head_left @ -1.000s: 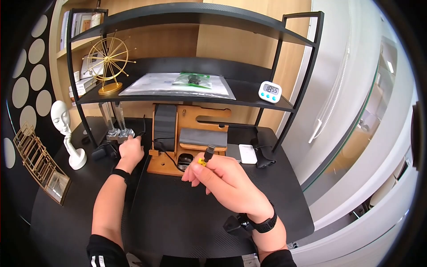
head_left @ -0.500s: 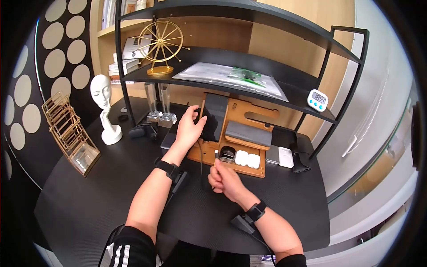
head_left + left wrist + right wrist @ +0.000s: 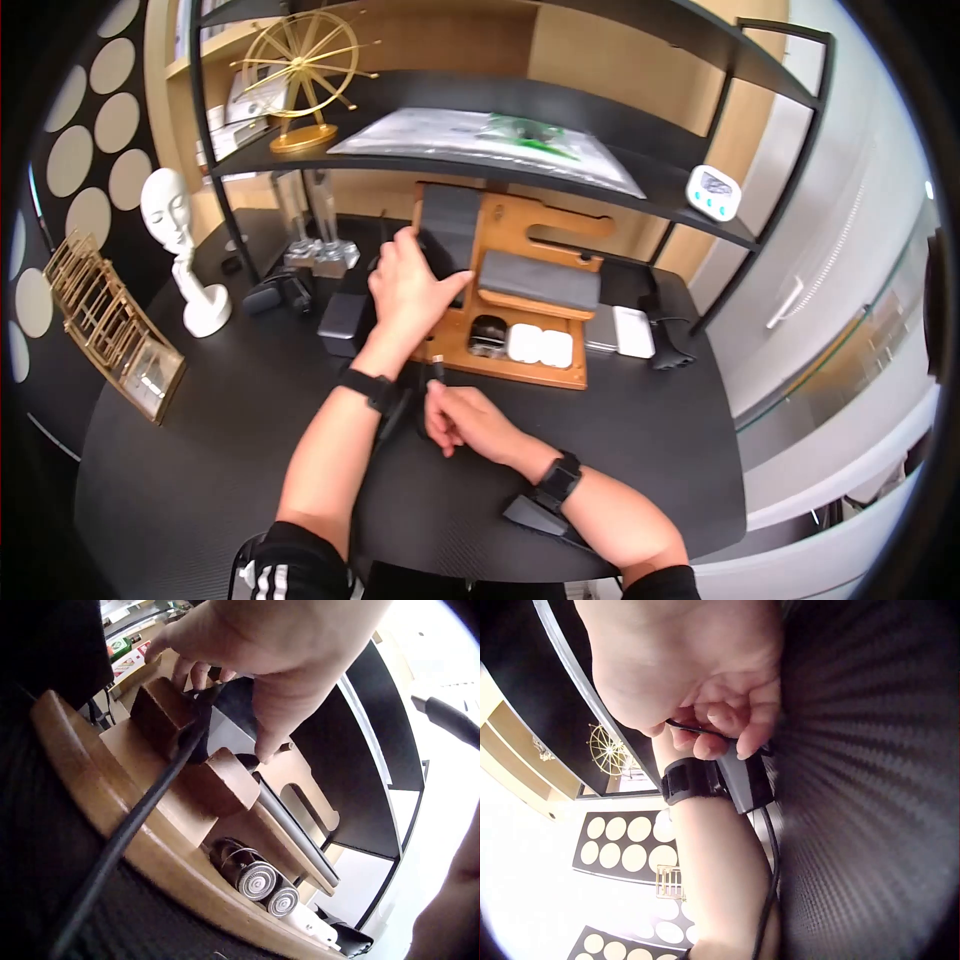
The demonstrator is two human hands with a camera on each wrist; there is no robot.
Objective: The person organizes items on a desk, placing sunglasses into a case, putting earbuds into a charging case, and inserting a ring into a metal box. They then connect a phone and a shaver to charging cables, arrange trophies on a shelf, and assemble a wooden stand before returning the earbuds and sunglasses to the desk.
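My right hand pinches a black USB cable whose plug points up in front of the wooden desk stand. In the right wrist view its fingers curl around the thin cable. My left hand lies over the left part of the stand, by the dark padded backrest, thumb stretched to the right. The left wrist view shows a dark cord running between the stand's two wooden blocks below that hand. Part of the backrest is hidden behind the left hand.
An electric shaver and a white case sit in the stand's tray. A black box is left of the stand. Above stands a shelf with a gold wheel ornament and a white timer. A white figurine stands at left.
My left hand has moved from the crystal pieces at left to the stand's backrest. The right hand with the USB cable has come lower and left, to the stand's front edge. The head view has shifted.
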